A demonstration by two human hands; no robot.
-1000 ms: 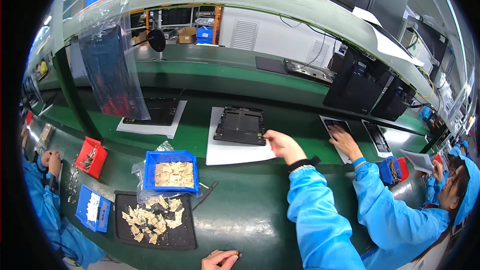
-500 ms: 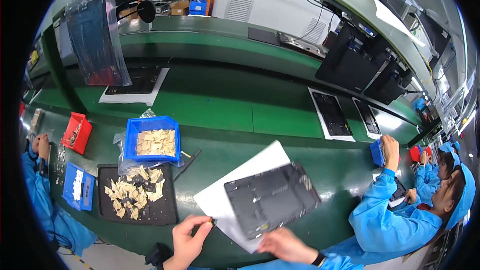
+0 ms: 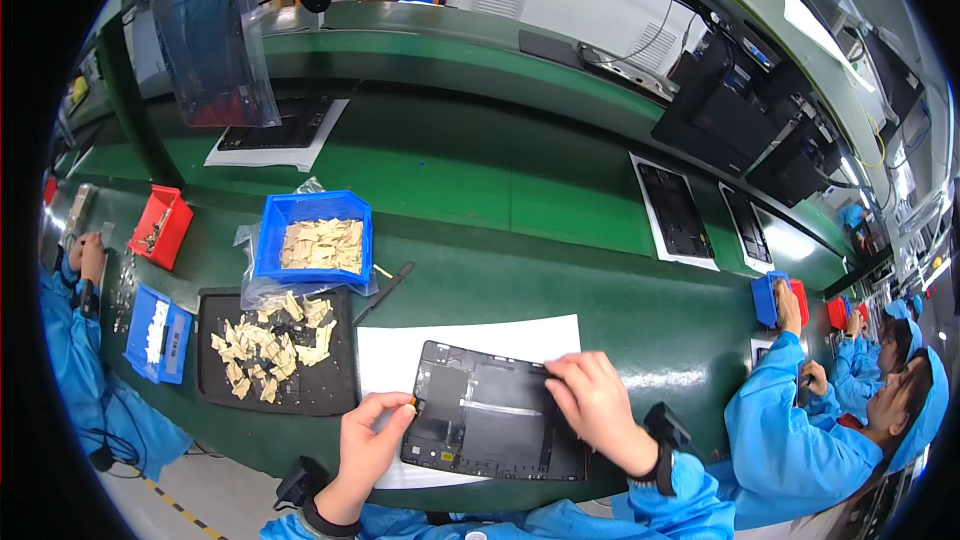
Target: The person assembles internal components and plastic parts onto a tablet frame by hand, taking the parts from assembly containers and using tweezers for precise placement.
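Observation:
A flat black tablet-like housing lies before me on a white sheet, its ribbed inner side facing up. The thumb and index finger of my left hand pinch a small dark piece with an orange spot beside the housing's left edge. My right hand is over the housing's upper right, its fingers bent against the far edge; the fingertips' exact grip is partly hidden. To the left, a black tray carries torn cream-coloured scraps.
Behind the tray stands a blue bin of cream pieces, near a dark pen-like tool. A red bin and another blue bin are farther left. Co-workers in blue sit at both sides. More black housings lie across the bench.
The housing has been turned over and swung round, now showing its inner side. My right hand has moved from its near edge to its far right. My left hand still pinches the small piece.

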